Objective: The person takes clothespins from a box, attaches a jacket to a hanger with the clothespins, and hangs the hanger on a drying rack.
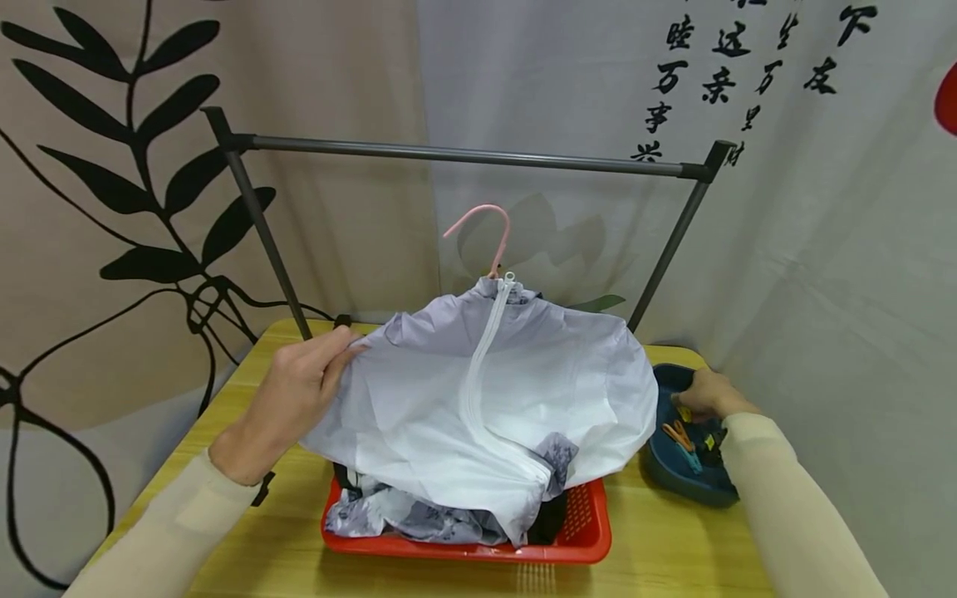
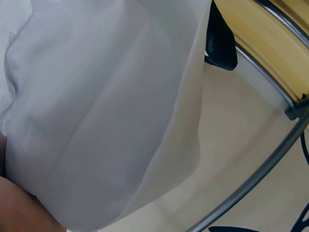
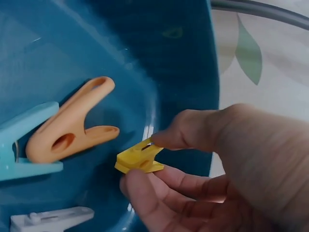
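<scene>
Gripped the jacket [image 1: 419,415] with the left hand [image 1: 299,378] at nine o'clock on its outline, with thumb and fingers closed on the edge of the cloth. Pinched a yellow clip [image 3: 137,157] between thumb and fingertips of the right hand [image 1: 710,394], down inside the blue bowl [image 1: 669,469], just past three o'clock from the jacket. Saw an orange clip [image 3: 58,133] at ten o'clock from the yellow one, a teal clip [image 3: 34,169] at nine, overlapping the orange in view, and a white clip [image 3: 53,220] at eight, lying apart.

Noted the jacket on a pink hanger [image 1: 508,228], with the hook at twelve o'clock above the collar and the white zip [image 1: 471,390] running from there down towards five. Found the red basket [image 1: 594,531] at six o'clock on the worktop [image 1: 277,531], partly hidden under the jacket and holding patterned grey-and-white clothes [image 1: 449,519]. Could not tell whether the jacket rested on it.

Saw the rack [image 1: 449,154] behind, towards twelve; on the curtain [image 1: 351,224], dark leaf prints [image 1: 153,264] at ten and black characters [image 1: 680,33] near one.
</scene>
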Tool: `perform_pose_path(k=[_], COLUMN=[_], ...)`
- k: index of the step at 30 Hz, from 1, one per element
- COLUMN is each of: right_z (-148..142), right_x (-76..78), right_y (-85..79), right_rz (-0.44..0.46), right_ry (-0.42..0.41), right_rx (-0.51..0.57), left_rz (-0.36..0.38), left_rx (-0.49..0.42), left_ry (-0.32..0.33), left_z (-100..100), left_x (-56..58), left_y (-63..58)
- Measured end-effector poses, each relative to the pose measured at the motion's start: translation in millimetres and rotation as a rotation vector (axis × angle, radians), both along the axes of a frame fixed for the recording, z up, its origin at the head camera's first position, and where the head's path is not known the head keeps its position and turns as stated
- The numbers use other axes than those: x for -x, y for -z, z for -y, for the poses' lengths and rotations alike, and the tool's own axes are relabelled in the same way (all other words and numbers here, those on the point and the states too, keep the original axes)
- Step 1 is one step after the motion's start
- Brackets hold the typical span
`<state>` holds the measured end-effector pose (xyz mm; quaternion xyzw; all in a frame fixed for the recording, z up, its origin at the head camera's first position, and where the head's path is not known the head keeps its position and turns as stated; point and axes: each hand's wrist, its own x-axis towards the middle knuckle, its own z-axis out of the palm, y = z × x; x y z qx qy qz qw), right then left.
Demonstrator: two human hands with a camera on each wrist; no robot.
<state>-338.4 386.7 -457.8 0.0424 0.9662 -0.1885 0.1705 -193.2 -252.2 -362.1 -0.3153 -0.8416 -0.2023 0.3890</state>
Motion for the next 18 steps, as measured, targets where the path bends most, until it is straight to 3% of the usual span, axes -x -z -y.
perform_pose_path(k=[11,18], right_z=[-10.2,-6.0], right_x=[-17.7,-35.2], right_y=[-17.3,-31.9], right_rz=[-0.112,-0.249], right_ry=[-0.042,-0.065], right_rx=[0.065,0.067], left_rz=[-0.01,-0.016], left_rx=[-0.02,-0.033], left_ry=[0.009,0.014], left_z=[0.5,1.4], left_x=[-0.7,-1.3], left_y=[1.3,3.7])
